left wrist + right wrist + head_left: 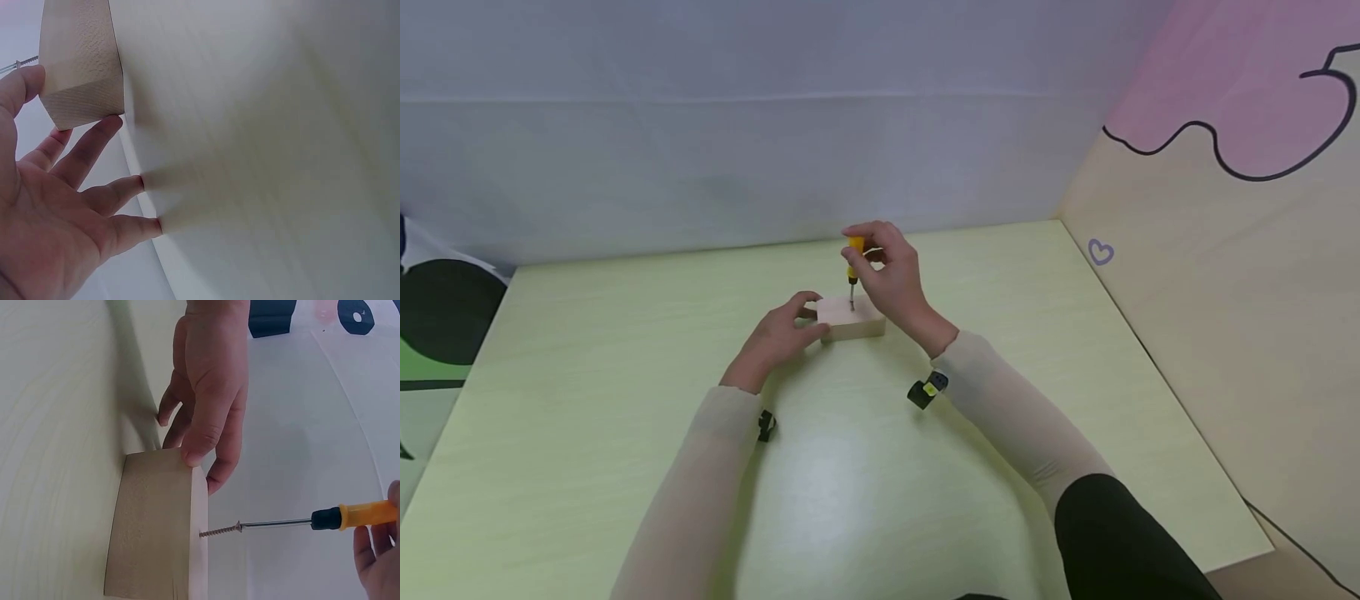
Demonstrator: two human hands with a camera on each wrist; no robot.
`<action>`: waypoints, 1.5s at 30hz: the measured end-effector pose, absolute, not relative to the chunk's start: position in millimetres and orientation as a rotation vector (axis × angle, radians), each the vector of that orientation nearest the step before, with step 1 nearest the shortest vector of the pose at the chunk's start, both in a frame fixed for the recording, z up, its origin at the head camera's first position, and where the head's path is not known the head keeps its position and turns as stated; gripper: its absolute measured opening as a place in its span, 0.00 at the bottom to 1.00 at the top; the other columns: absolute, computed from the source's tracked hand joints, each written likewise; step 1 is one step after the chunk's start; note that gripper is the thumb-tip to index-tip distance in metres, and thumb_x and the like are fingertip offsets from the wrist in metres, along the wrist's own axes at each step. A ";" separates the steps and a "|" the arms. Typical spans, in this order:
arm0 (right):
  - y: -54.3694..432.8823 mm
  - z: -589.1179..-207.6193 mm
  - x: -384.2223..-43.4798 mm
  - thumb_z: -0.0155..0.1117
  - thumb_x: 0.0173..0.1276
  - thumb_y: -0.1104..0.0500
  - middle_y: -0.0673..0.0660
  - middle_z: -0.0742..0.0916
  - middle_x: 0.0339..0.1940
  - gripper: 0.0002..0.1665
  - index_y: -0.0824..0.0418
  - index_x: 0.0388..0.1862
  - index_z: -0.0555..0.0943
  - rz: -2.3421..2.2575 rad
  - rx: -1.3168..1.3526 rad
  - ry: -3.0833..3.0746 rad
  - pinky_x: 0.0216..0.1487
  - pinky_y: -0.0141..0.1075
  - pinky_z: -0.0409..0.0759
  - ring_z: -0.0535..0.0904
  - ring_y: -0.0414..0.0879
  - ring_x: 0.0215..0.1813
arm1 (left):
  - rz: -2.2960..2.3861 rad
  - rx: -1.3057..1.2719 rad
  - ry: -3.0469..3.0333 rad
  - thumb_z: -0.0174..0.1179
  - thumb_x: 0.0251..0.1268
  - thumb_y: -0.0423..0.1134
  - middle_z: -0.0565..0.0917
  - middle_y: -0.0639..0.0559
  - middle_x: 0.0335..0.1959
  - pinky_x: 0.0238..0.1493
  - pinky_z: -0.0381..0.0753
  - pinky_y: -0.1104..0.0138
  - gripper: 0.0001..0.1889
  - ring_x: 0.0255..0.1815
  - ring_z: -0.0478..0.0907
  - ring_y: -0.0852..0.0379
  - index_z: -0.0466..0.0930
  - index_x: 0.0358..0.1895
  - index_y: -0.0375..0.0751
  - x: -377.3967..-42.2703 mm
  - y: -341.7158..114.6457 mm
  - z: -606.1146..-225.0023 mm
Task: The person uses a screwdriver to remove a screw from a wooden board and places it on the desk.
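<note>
Reaching sleeves (692, 492): both pale, in from near side over bench (587, 417); black cloth (1127, 533) higher on right arm.
Wrist cameras (928, 389): small, black, one by each cuff; right one has yellow-green patch.
Bench: pale yellow-green top, glare near the middle.
Left hand (781, 336): at left end of wooden block (852, 331); narrow grip, holding that end, thumb on near top edge, fingers at far side; two other fingertips at bench surface.
Wooden block: flat on bench, toward far edge, between the hands.
Screw (220, 531): upright in block's top, much thread showing above wood.
Right hand (891, 271): above block, to the right; grip holding screwdriver (319, 519) by handle, thumb against fingers.
Screwdriver: yellow handle, dark collar, shaft pointing down, tip meeting screw head.
Right panel (1195, 292): beige, pink patch (1232, 92) with black outline, small purple heart (1101, 262).
Back cloth (760, 175): pale, horizontal crease, behind bench's far edge.
</note>
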State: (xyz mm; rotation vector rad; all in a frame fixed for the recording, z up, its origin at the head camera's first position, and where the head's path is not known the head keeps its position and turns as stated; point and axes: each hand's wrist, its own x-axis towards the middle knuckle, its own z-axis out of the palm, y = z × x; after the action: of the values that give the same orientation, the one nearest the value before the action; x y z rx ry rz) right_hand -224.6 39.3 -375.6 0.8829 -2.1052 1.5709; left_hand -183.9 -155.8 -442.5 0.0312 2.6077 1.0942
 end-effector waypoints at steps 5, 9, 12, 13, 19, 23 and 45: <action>39.4 -374.4 -224.3 0.60 0.68 0.66 0.63 0.83 0.45 0.12 0.66 0.50 0.80 1.549 0.930 -2.122 0.43 0.37 0.83 0.83 0.51 0.43 | 1.099 0.034 2.608 0.53 0.66 0.58 0.73 0.49 0.67 0.63 0.66 0.48 0.29 0.66 0.68 0.45 0.59 0.68 0.61 -184.5 -156.5 -443.3; 39.3 -374.2 -223.7 0.60 0.68 0.67 0.63 0.83 0.46 0.14 0.65 0.52 0.80 1.543 0.930 -2.135 0.44 0.34 0.83 0.82 0.50 0.42 | 1.096 0.035 2.607 0.53 0.66 0.58 0.73 0.50 0.67 0.64 0.66 0.48 0.29 0.67 0.67 0.45 0.58 0.69 0.61 -185.5 -156.5 -444.4; 39.0 -374.4 -223.5 0.60 0.67 0.68 0.62 0.84 0.44 0.17 0.64 0.55 0.78 1.549 0.914 -2.148 0.44 0.34 0.83 0.83 0.50 0.42 | 1.095 0.037 2.611 0.53 0.66 0.59 0.73 0.49 0.67 0.64 0.66 0.48 0.30 0.67 0.67 0.45 0.58 0.69 0.61 -185.8 -156.4 -445.1; 38.7 -374.6 -223.8 0.60 0.67 0.69 0.63 0.83 0.44 0.17 0.64 0.55 0.77 1.555 0.914 -2.152 0.44 0.34 0.83 0.83 0.50 0.42 | 1.094 0.037 2.612 0.53 0.66 0.59 0.73 0.49 0.67 0.64 0.66 0.47 0.30 0.67 0.67 0.45 0.58 0.69 0.61 -185.8 -156.4 -445.3; 36.3 -375.9 -224.9 0.56 0.69 0.71 0.67 0.82 0.46 0.14 0.68 0.53 0.75 1.608 0.901 -2.166 0.45 0.36 0.83 0.82 0.54 0.45 | 1.100 0.036 2.616 0.54 0.66 0.59 0.74 0.50 0.66 0.65 0.66 0.48 0.29 0.67 0.67 0.46 0.59 0.68 0.61 -185.9 -156.9 -445.6; 35.0 -375.5 -224.1 0.56 0.68 0.71 0.68 0.80 0.45 0.14 0.71 0.53 0.75 1.638 0.880 -2.153 0.44 0.40 0.82 0.81 0.57 0.44 | 1.115 0.041 2.615 0.54 0.66 0.58 0.74 0.50 0.66 0.65 0.65 0.48 0.29 0.67 0.67 0.46 0.59 0.68 0.61 -185.5 -156.9 -445.3; 33.0 -380.1 -221.7 0.55 0.71 0.68 0.64 0.84 0.44 0.14 0.65 0.54 0.76 1.603 1.016 -2.129 0.41 0.35 0.84 0.83 0.52 0.42 | 1.100 0.035 2.603 0.53 0.67 0.58 0.73 0.49 0.67 0.66 0.65 0.46 0.30 0.69 0.66 0.44 0.58 0.69 0.60 -183.2 -156.5 -441.6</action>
State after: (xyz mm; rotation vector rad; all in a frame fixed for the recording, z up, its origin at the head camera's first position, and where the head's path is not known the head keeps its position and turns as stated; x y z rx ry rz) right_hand -221.7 33.0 -380.1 1.0163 -2.1287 1.6030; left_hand -183.2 -156.5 -441.6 0.0345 2.6035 1.0996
